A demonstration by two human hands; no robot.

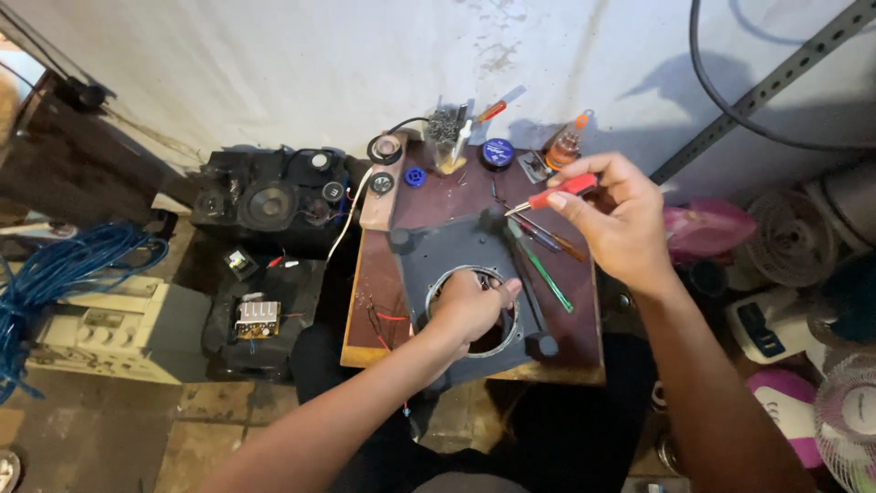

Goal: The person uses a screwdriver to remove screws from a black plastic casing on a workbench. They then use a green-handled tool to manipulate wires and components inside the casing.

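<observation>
- A dark grey panel (456, 246) with a round hole lies flat at the centre of the frame, on a small brown table (406, 205); its near edge hangs a little over the table's lower edge
- The left hand (470, 306) is curled shut on the metal ring (447, 276) that rims the hole, fingers hooked over the ring's lower right part, just below centre
- The right hand (616, 219) hovers up and to the right of the hole, closed in a pinch on a red-handled screwdriver (557, 194)
- The screwdriver's long axis runs nearly level, tip pointing left and slightly down toward the panel's upper right part; the tip sits above the panel, and whether it touches cannot be told
- So the ring lies down and left of the tool tip, and the left hand is the nearer one to it
- Two more screwdrivers, one green-shafted (547, 278), lie slantwise on the panel's right side, between the ring and the right hand
- Thin red and black wires (383, 319) lie on bare table left of the panel
- Along the table's far edge, upper centre: a clear cup (445, 137) of small parts, a blue round tin (498, 152), an orange-capped bottle (566, 146)
- Left of the table, on the floor: a black speaker box (269, 201) and coiled blue cable (55, 265); fans crowd the right edge
</observation>
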